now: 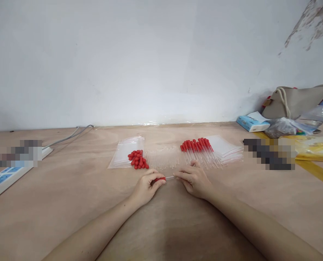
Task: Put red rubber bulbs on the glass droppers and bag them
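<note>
The left hand (147,185) pinches a red rubber bulb (160,179) between thumb and fingers, the bulb lying along the fingertips with its narrow end toward the right hand (195,179). The right hand has its thumb and forefinger closed on a thin clear tube (170,178), which spans the short gap between the two hands and meets the bulb; how far it goes in is too small to tell. The right hand's other fingers are loosely bent.

Both hands are low over the bench (77,174), on the near side of the supplies. Just beyond the left hand, a pile of red bulbs (137,159) rests partly on clear plastic bags (121,154). A row of loose clear tubes (162,158) lies beyond the gap between the hands, their ends pointing toward the bench's back edge. Just past the right hand are droppers fitted with red bulbs (197,145), bulb ends toward that back edge, with more clear bags (225,148) beside them on the right. A blue tissue pack (252,122) sits near the back edge, farther right.
</note>
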`<action>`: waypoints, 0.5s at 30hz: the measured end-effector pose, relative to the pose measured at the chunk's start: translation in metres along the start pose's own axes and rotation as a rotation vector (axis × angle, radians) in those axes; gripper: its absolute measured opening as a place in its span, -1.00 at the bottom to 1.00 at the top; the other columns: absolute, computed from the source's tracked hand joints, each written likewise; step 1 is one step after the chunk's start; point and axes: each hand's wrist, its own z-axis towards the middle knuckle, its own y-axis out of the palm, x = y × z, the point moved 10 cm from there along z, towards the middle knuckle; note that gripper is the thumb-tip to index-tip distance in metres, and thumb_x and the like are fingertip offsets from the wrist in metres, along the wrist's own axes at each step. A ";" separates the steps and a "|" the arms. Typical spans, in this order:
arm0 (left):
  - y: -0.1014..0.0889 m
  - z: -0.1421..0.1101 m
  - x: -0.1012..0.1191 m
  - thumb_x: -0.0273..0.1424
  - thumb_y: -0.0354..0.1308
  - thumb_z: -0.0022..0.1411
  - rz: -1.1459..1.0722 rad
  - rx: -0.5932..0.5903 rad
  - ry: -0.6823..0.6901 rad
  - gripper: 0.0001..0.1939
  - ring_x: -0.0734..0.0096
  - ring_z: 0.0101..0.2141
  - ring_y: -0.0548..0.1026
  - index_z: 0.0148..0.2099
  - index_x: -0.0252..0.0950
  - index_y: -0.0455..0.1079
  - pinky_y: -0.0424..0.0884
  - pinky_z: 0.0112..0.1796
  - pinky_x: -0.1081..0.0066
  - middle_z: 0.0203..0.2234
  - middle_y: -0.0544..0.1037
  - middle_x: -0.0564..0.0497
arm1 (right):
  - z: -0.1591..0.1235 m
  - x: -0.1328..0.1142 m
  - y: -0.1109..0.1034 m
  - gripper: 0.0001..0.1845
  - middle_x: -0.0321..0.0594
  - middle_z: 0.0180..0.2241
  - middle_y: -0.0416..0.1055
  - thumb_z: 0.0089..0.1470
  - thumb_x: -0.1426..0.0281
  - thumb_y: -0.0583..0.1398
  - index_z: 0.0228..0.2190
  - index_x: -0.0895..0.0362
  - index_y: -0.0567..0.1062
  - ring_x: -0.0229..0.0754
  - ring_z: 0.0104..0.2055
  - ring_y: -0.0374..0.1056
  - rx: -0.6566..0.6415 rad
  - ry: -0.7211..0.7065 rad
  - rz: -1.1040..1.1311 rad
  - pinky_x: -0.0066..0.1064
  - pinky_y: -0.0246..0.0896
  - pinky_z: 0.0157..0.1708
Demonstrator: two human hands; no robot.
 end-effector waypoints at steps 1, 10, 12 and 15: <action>-0.001 0.000 0.002 -0.33 0.02 0.18 0.017 0.009 0.017 -0.81 0.45 -0.41 0.36 -0.30 -0.29 0.42 0.29 -0.37 0.45 -0.43 0.40 -0.01 | 0.000 -0.002 -0.001 -0.74 -0.28 -0.45 0.43 0.06 0.51 0.00 -0.30 0.06 0.44 -0.31 -0.44 0.25 0.004 -0.003 -0.014 -0.32 -0.17 -0.28; -0.001 -0.002 0.017 -0.36 0.00 0.20 0.089 -0.001 0.124 -0.80 0.47 -0.42 0.36 -0.29 -0.31 0.42 0.29 -0.38 0.47 -0.45 0.40 -0.01 | 0.004 -0.013 -0.001 -0.78 -0.28 -0.51 0.38 0.08 0.49 -0.02 -0.38 0.13 0.43 -0.33 -0.51 0.15 -0.001 -0.017 -0.015 -0.36 -0.20 -0.34; -0.001 -0.001 0.017 -0.36 0.00 0.20 0.094 0.005 0.130 -0.81 0.47 -0.43 0.35 -0.28 -0.31 0.42 0.28 -0.39 0.48 -0.45 0.39 -0.01 | 0.003 -0.011 0.001 -0.78 -0.28 -0.51 0.38 0.08 0.48 -0.02 -0.38 0.13 0.42 -0.33 -0.51 0.16 -0.001 -0.002 0.000 -0.36 -0.20 -0.34; -0.002 -0.001 0.015 -0.37 0.00 0.20 0.104 0.015 0.129 -0.81 0.48 -0.42 0.36 -0.29 -0.32 0.41 0.28 -0.39 0.48 -0.45 0.39 -0.01 | 0.002 -0.008 0.005 -0.78 -0.28 -0.50 0.39 0.09 0.47 -0.02 -0.37 0.13 0.42 -0.32 -0.49 0.18 -0.009 0.032 0.035 -0.37 -0.19 -0.34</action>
